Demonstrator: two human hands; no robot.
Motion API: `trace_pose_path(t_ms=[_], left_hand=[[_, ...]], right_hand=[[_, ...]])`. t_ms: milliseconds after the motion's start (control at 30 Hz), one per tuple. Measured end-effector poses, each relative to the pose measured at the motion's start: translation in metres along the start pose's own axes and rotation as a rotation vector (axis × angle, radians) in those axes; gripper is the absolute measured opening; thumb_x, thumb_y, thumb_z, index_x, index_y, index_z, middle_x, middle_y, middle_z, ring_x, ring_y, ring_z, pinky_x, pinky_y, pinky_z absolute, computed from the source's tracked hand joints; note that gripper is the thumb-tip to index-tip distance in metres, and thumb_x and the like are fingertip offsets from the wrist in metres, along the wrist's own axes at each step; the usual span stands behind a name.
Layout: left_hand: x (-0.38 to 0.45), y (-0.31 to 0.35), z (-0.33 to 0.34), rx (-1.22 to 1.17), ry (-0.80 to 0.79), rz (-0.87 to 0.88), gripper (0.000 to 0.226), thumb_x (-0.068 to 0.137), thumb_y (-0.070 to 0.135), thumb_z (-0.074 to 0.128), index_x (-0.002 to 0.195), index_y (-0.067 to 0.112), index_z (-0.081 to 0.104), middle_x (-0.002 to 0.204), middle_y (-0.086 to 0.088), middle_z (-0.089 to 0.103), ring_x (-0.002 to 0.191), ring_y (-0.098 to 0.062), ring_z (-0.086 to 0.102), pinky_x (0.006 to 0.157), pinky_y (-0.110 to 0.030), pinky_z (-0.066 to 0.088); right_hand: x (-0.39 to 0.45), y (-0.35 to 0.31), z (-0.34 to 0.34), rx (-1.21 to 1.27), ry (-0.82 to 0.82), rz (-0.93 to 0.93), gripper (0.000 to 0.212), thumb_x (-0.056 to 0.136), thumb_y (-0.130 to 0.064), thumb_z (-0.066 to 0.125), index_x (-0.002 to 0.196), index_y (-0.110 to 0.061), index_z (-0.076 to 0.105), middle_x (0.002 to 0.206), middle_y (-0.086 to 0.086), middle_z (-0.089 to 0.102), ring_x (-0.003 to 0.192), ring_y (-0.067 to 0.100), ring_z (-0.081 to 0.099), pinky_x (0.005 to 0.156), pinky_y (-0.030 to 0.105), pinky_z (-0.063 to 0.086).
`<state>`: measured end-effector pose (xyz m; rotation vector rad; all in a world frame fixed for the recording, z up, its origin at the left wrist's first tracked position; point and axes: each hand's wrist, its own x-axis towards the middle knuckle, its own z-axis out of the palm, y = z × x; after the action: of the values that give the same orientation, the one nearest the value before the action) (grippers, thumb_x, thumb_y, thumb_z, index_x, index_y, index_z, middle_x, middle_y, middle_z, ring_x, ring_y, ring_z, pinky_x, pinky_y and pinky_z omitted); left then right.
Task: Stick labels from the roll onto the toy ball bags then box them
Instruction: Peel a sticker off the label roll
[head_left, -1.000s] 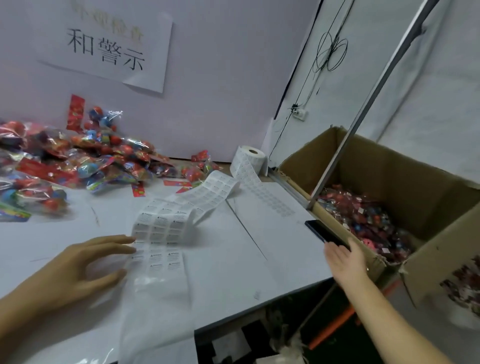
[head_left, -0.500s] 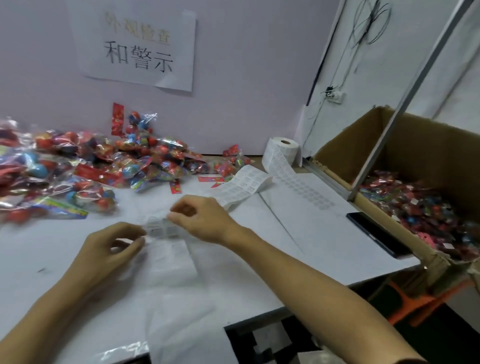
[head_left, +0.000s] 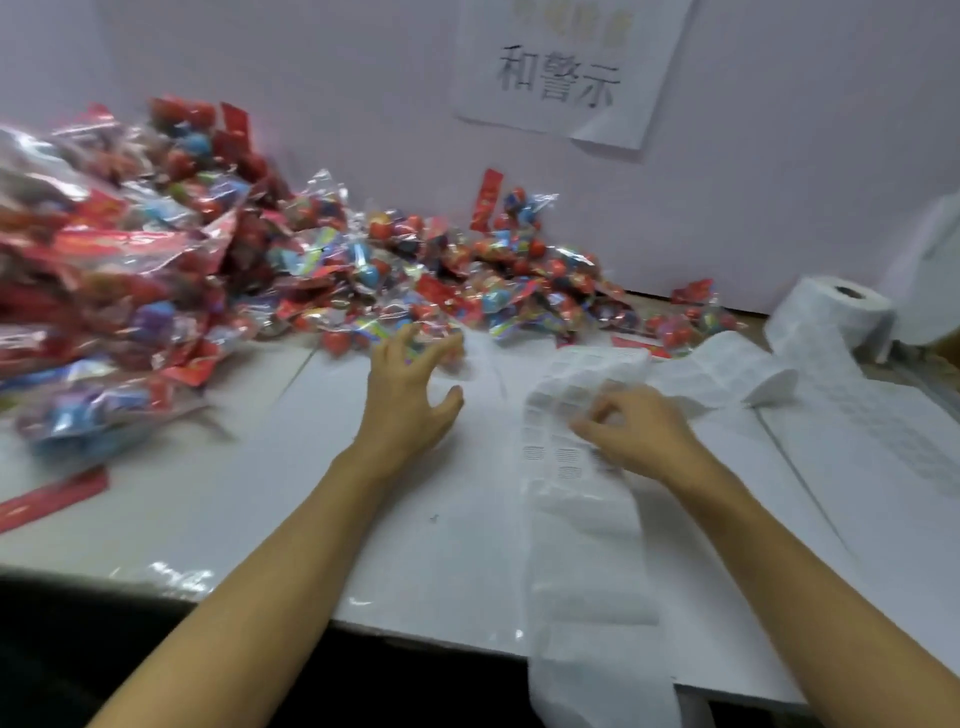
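- The left hand (head_left: 410, 384) reaches far over the white table (head_left: 260, 499), its fingers spread and lightly bent, and the fingertips are at the near edge of the pile of toy ball bags (head_left: 218, 260). It holds nothing that I can see.
- The right hand (head_left: 636, 434) lies on the label strip (head_left: 582, 519) with the fingers curled, and it seems to pinch at a label, but the picture is blurred and I cannot tell if a label is lifted.
- The strip runs from the label roll (head_left: 831, 312), which stands at the far right of the table, makes a loose fold near the right hand, and then hangs over the near edge of the table.
- The pile of bags fills the far left of the table and leans against the wall (head_left: 363, 78). Some loose red header cards lie near it; 1 red card (head_left: 52, 499) lies at the near left.
- A paper sign (head_left: 566, 67) with dark characters hangs on the wall above the bags.
- The box is out of view.
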<state>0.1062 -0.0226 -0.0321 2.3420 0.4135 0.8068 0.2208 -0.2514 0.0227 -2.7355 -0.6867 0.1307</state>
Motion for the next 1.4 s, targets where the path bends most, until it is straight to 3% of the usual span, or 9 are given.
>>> trace_pose_path(t_ms=[133,333,400,500,600,733,1033,1167,1400], left_hand=[[0.009,-0.010,0.008,0.317,-0.205,-0.070,0.064,0.095,0.042,0.064,0.153,0.046,0.039,0.172,-0.007,-0.001,0.156,-0.035,0.002,0.121,-0.050,0.020],[0.008,-0.010,0.008,0.195,-0.126,-0.118,0.053,0.092,0.033,0.067,0.142,0.024,0.056,0.154,-0.004,0.043,0.143,-0.029,0.026,0.113,-0.042,0.034],[0.009,-0.009,0.007,0.203,-0.119,-0.107,0.045,0.092,0.030,0.068,0.135,0.019,0.060,0.144,-0.002,0.051,0.135,-0.027,0.033,0.107,-0.039,0.036],[0.008,-0.006,0.006,0.112,-0.086,-0.093,0.030,0.089,0.020,0.071,0.118,0.014,0.066,0.124,-0.001,0.061,0.120,-0.026,0.042,0.098,-0.037,0.039],[0.006,-0.005,0.002,-0.078,-0.011,-0.140,0.013,0.083,0.003,0.071,0.094,0.009,0.068,0.098,-0.003,0.068,0.097,-0.023,0.055,0.083,-0.030,0.043],[0.006,-0.004,-0.005,-0.309,0.015,-0.236,0.017,0.083,-0.004,0.072,0.084,0.011,0.065,0.078,0.000,0.067,0.070,-0.012,0.060,0.069,-0.018,0.046],[0.006,0.000,-0.015,-0.817,0.018,-0.244,0.027,0.082,-0.013,0.076,0.080,0.013,0.068,0.079,-0.001,0.071,0.083,-0.015,0.070,0.078,-0.025,0.056],[0.002,0.009,-0.017,-1.078,0.051,-0.328,0.027,0.070,-0.001,0.078,0.091,0.014,0.071,0.094,-0.010,0.069,0.090,-0.028,0.072,0.085,-0.038,0.061],[-0.009,0.020,-0.011,-1.113,-0.019,-0.519,0.009,0.092,0.007,0.074,0.083,0.006,0.073,0.079,-0.015,0.071,0.077,-0.031,0.074,0.072,-0.032,0.061]], right_hand=[[-0.013,0.016,-0.009,0.127,0.079,0.091,0.034,0.083,-0.049,0.076,0.090,-0.018,0.063,0.115,0.009,0.059,0.094,0.026,0.061,0.079,0.037,0.049],[-0.037,-0.022,-0.014,0.237,0.374,-0.132,0.036,0.087,-0.040,0.074,0.099,-0.019,0.048,0.161,0.008,0.025,0.153,0.023,0.013,0.120,0.047,0.021],[-0.038,-0.041,-0.014,0.325,0.423,-0.305,0.030,0.088,-0.039,0.075,0.096,-0.021,0.053,0.152,0.002,0.039,0.148,0.018,0.026,0.113,0.036,0.026],[-0.024,-0.073,-0.010,0.601,0.184,-0.388,0.026,0.087,-0.048,0.072,0.091,-0.024,0.064,0.122,-0.016,0.059,0.117,-0.006,0.051,0.095,0.020,0.040],[0.006,-0.094,0.008,0.813,-0.047,-0.208,0.018,0.091,-0.036,0.071,0.102,-0.022,0.067,0.122,-0.003,0.065,0.118,0.011,0.059,0.101,0.038,0.048],[0.033,-0.096,0.040,0.926,-0.095,0.087,0.044,0.092,-0.033,0.072,0.129,-0.017,0.057,0.133,0.005,0.054,0.121,0.025,0.056,0.108,0.045,0.046],[0.026,-0.069,0.051,1.545,-0.096,0.192,0.018,0.093,-0.012,0.068,0.108,-0.002,0.068,0.098,0.014,0.076,0.091,0.028,0.073,0.076,0.031,0.060],[0.019,-0.064,0.050,1.609,-0.034,0.134,0.022,0.091,0.006,0.064,0.112,0.000,0.060,0.091,0.022,0.075,0.084,0.033,0.074,0.079,0.030,0.061],[0.017,-0.068,0.053,1.630,0.089,0.057,0.025,0.089,0.007,0.068,0.106,-0.012,0.066,0.121,0.017,0.067,0.106,0.028,0.070,0.088,0.030,0.058]])
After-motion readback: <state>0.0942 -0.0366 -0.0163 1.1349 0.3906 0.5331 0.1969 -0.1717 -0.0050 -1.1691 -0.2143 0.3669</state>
